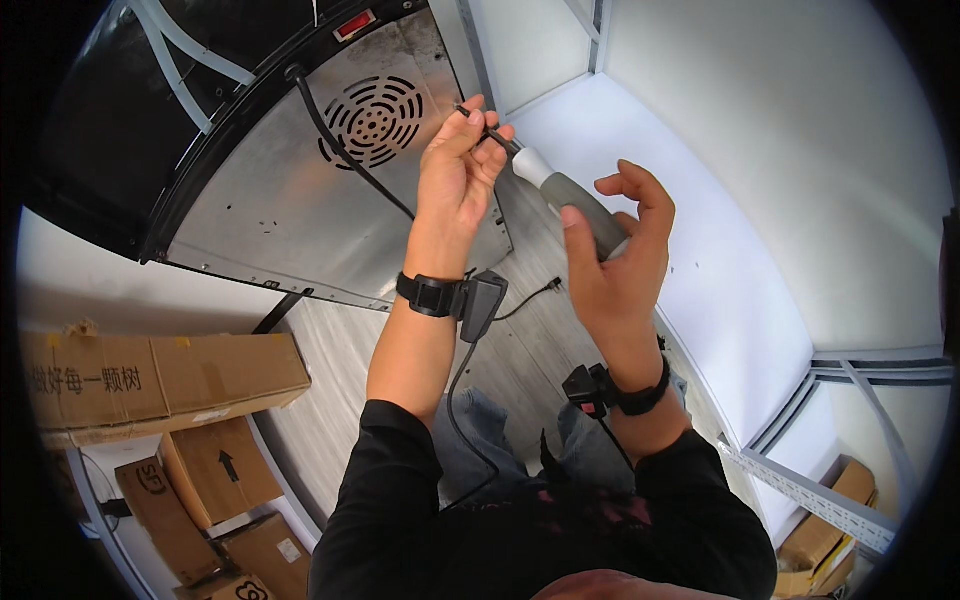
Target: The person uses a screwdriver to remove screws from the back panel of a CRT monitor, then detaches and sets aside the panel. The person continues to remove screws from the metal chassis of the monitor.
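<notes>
A screwdriver (583,208) with a thick grey handle, white collar and dark shaft points up and left toward the edge of a metal panel (270,215). The fingers of my left hand (462,165) are closed around its shaft near the tip. My right hand (625,250) has the handle against its palm, with the thumb on the near side and the index finger lifted off. At the panel's edge, just past my left fingertips, the tip is too small to make out clearly. Round vent slots (372,122) are cut into the panel.
A black cable (345,150) runs across the panel, and a plug (553,285) lies on the wood-look floor (345,350). Cardboard boxes (230,372) stand at the left. White shelving (720,240) with metal frames borders the right. A red switch (354,25) sits at the top.
</notes>
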Demonstrator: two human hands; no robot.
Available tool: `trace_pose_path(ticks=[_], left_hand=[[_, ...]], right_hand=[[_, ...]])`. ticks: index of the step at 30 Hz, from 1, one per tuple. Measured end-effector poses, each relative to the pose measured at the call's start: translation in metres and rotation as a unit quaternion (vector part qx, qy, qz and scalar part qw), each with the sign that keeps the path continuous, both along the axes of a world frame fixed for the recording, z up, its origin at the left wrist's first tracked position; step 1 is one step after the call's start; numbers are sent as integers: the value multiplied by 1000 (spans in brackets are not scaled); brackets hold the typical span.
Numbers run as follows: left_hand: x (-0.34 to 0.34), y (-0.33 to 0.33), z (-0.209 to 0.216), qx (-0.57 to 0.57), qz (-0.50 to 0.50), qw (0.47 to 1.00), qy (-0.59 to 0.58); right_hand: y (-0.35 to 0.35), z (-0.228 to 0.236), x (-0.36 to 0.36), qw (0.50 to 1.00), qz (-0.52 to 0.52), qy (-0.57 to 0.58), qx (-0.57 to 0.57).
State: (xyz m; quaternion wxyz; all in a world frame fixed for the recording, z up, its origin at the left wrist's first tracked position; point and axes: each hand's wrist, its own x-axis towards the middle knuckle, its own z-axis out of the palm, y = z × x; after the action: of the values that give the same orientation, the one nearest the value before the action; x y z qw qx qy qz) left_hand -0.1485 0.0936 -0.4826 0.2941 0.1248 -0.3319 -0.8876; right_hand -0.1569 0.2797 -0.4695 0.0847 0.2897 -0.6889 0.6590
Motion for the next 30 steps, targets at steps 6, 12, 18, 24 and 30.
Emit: trace_pose_path(ticks=[6,12,18,24,30], left_hand=[[4,0,5,-15,-6,1000,-21],[3,0,3,-29,-7,999,-22],[5,2,9,-25,5,999,-28],[6,8,16,-86,2,994,-67],[13,5,26,-210,-16,962,-173]], right_hand=[[-2,0,-4,986,-37,165,-7],[2,-4,-1,999,43,-22,-21],[2,0,-4,993,-13,119,-8],[6,4,2,997,58,-47,12],[4,5,-3,988,-16,152,36]])
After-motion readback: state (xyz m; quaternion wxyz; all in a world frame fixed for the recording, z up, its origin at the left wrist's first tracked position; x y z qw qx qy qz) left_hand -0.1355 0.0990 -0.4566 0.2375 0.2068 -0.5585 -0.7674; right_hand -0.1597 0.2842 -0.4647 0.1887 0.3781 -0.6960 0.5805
